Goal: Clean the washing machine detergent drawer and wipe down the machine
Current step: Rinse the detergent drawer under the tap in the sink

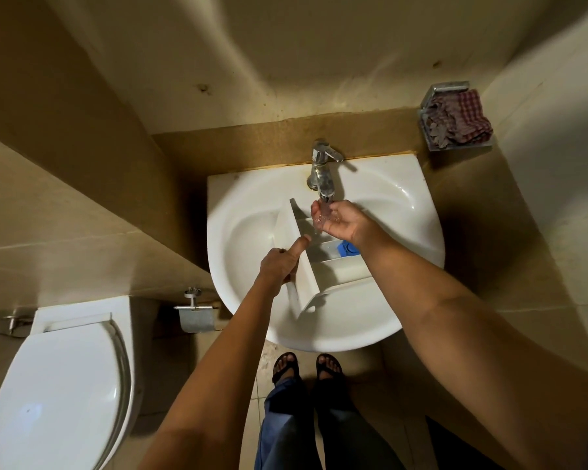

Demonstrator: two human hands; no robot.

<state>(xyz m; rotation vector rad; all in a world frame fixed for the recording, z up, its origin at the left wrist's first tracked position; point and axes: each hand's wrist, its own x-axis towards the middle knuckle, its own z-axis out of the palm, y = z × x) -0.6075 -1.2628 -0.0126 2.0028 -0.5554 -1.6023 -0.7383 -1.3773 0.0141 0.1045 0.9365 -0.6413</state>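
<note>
The left hand [282, 262] gripped the front panel of the white detergent drawer [340, 271], which lay tilted in the sink [404, 205]. The right hand [336, 220] was cupped, palm up, under water running from the tap [323, 171], above the drawer's compartments.

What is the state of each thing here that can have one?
tap: running, water falls on the right hand
drawer: tilted in the sink, held
left hand: grips the drawer's front
right hand: cupped under the water, holds nothing
toilet lid: down
cloth: crumpled in the wall rack
</note>
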